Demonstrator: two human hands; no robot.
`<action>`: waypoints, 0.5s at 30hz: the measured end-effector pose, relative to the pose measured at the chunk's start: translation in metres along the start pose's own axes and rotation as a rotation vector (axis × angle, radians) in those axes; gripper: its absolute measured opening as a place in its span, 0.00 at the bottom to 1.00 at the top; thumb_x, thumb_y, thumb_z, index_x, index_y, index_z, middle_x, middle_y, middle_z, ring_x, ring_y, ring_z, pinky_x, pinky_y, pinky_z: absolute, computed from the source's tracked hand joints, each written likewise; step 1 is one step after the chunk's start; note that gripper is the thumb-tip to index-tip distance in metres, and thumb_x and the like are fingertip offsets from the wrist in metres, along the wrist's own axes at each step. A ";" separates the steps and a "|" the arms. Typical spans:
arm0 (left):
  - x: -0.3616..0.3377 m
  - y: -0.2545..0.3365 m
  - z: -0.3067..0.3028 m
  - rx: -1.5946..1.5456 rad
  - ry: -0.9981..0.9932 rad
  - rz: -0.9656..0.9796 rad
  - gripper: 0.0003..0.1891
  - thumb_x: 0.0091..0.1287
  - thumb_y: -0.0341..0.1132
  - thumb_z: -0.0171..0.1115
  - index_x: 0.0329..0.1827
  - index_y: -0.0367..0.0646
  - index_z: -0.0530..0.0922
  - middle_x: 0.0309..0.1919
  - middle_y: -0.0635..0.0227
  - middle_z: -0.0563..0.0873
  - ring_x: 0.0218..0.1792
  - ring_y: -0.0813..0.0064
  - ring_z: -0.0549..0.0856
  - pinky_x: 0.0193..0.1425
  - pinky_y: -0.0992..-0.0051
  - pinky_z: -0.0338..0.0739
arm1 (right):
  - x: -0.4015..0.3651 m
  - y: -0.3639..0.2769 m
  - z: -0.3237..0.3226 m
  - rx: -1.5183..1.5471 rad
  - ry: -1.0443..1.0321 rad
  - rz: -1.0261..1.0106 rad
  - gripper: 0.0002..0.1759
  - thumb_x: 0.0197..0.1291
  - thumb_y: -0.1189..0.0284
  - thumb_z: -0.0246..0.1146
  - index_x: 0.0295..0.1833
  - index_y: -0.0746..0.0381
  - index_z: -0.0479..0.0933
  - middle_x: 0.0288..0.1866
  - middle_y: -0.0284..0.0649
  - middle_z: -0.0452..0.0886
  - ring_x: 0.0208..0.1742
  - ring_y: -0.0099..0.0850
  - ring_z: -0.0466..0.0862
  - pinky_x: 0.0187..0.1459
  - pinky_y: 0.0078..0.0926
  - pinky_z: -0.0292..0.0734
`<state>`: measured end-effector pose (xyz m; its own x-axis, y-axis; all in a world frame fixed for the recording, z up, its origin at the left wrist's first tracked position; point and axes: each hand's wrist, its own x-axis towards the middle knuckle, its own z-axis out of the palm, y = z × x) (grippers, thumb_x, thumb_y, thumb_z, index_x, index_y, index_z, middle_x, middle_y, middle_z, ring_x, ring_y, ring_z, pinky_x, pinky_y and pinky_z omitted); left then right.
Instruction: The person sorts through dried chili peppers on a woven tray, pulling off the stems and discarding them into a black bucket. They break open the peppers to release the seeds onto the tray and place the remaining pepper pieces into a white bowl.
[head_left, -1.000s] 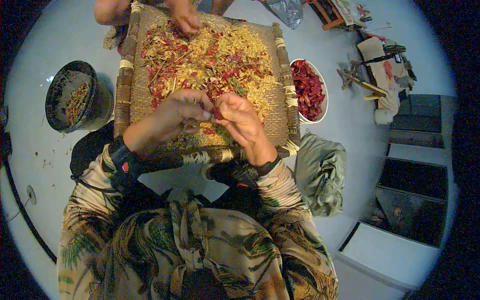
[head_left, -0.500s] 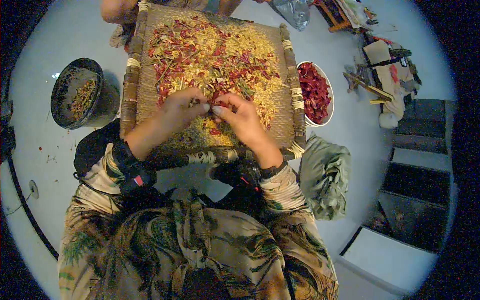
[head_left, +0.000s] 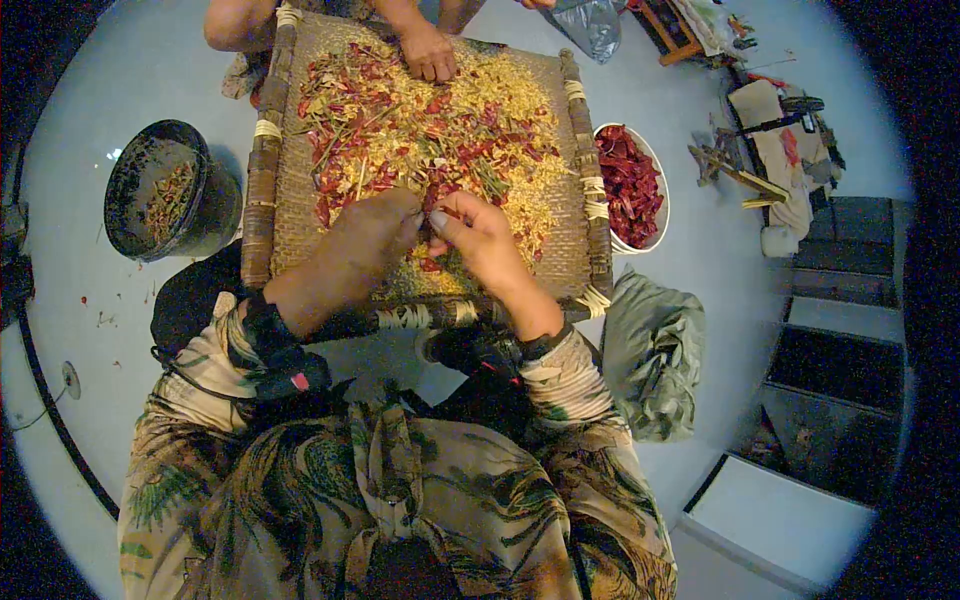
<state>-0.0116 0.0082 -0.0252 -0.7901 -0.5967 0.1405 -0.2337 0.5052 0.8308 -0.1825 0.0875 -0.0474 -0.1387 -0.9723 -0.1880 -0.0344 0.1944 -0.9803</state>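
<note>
Over the near part of a woven tray (head_left: 285,215) with a wooden rim, my two hands are close together. My right hand (head_left: 482,238) is closed in a pinch, with a bit of dried red chili (head_left: 455,212) at its thumb and fingertips. Turned back-up beside it, my left hand (head_left: 368,238) has its fingers curled in; whatever they grip is hidden. Beneath and beyond both hands lie yellow seeds (head_left: 500,90) mixed with broken red chilies (head_left: 340,85) and stems.
Another person's hand (head_left: 430,55) touches the heap at the tray's far side. A black bucket (head_left: 222,200) with chili scraps stands left. On the right are a white bucket (head_left: 663,215) of red chilies (head_left: 630,190) and a crumpled green sack (head_left: 655,350). Shelves (head_left: 840,300) stand farther right.
The other person's hand has come in over the tray's far edge. My left hand has rolled so its back faces up, and dropped slightly nearer me; my right hand barely moved.
</note>
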 end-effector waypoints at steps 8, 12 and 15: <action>-0.001 -0.005 -0.018 -0.548 -0.103 -0.064 0.03 0.60 0.29 0.60 0.33 0.40 0.75 0.26 0.75 0.76 0.30 0.83 0.73 0.33 0.79 0.68 | -0.008 -0.019 -0.005 0.244 -0.254 0.098 0.10 0.60 0.70 0.59 0.40 0.67 0.73 0.30 0.37 0.77 0.29 0.27 0.79 0.34 0.27 0.77; -0.002 -0.001 -0.022 -0.632 -0.227 -0.156 0.04 0.59 0.30 0.61 0.33 0.41 0.77 0.25 0.77 0.76 0.29 0.83 0.74 0.35 0.81 0.68 | -0.013 -0.020 -0.005 0.420 -0.347 0.118 0.11 0.59 0.70 0.60 0.40 0.68 0.73 0.30 0.39 0.77 0.28 0.29 0.78 0.33 0.31 0.78; -0.003 0.008 -0.035 -0.863 -0.388 -0.345 0.05 0.59 0.32 0.62 0.33 0.41 0.78 0.24 0.77 0.77 0.28 0.84 0.74 0.34 0.82 0.68 | -0.018 -0.032 0.002 0.518 -0.402 0.125 0.12 0.58 0.70 0.61 0.40 0.69 0.73 0.31 0.40 0.77 0.29 0.30 0.79 0.33 0.33 0.79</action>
<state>0.0087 -0.0079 0.0000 -0.9224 -0.3036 -0.2389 -0.1157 -0.3730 0.9206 -0.1774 0.0984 -0.0133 0.2722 -0.9386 -0.2118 0.4516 0.3190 -0.8333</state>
